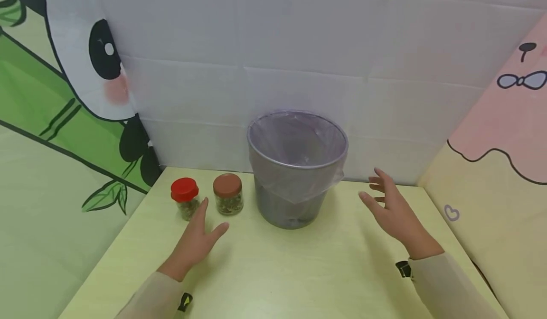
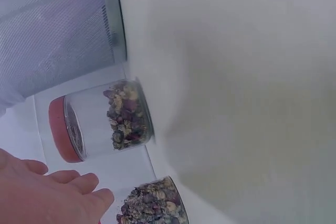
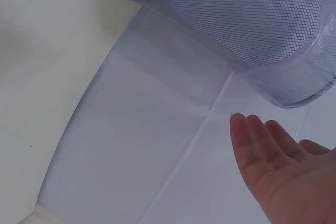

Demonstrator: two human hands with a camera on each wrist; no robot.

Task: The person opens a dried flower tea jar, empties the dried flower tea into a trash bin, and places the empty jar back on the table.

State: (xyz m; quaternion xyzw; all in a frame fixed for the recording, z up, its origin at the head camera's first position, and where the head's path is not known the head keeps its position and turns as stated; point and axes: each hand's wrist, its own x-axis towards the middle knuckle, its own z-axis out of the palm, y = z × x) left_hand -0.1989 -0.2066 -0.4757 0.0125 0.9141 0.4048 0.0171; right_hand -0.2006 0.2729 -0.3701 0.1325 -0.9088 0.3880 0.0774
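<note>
A grey mesh bin (image 1: 295, 176) lined with a clear bag stands at the back middle of the pale yellow table (image 1: 299, 271). Left of it stand two small glass jars of dried buds, one with a brown lid (image 1: 228, 194) and one with a red lid (image 1: 185, 198). My left hand (image 1: 198, 238) hovers flat and open just in front of the two jars, holding nothing. My right hand (image 1: 391, 210) is raised to the right of the bin, fingers spread and empty. The left wrist view shows the brown-lidded jar (image 2: 105, 121), the other jar (image 2: 155, 203) and my fingers (image 2: 58, 190). The right wrist view shows the bin (image 3: 241, 19).
A white sheet covers the wall behind the table. A panda-and-bamboo panel (image 1: 64, 96) closes the left side and a pink-and-yellow cartoon panel (image 1: 500, 157) closes the right. The table's near half holds only my forearms.
</note>
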